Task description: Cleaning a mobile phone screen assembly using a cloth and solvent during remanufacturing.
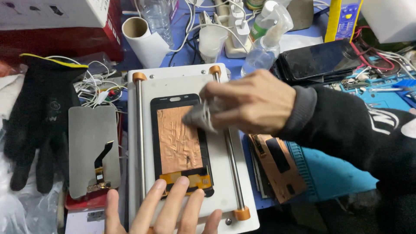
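Far out beyond the left hand (pixel 167 208), a black work glove (pixel 41 117) lies limp on the worktop (pixel 333 173), and between glove and hand rests a grey display back panel (pixel 93 149) with its flex cable uppermost.

The left hand is released, fingers spread flat, with the fingertips pressing the lower, orange-flexed end of the phone screen assembly (pixel 180 145). That assembly lies face down on the white separator plate (pixel 143 91), between the two steel rails (pixel 139 143), with its copper-foil back turned up. Pinning it there looks like the right idea: the panel should stay put only if the pressure falls on the frame edge and not on the flex.

Above and to the right of that hand, the right hand (pixel 251 104) is clenched around a crumpled grey wipe (pixel 201 117), which touches the upper right part of the foil. The wipe is blurred, so the stroke cannot be read. Light, even passes would probably serve best, since the foil is already wrinkled and has a small tear near its lower middle.

Beyond the right hand stand the containers: a clear plastic bottle (pixel 158 19), contents not discernible; a white cup (pixel 212 43), interior hidden; and a clear spray bottle (pixel 262 50) holding colourless liquid. Further right lies a dark phone (pixel 318 60).
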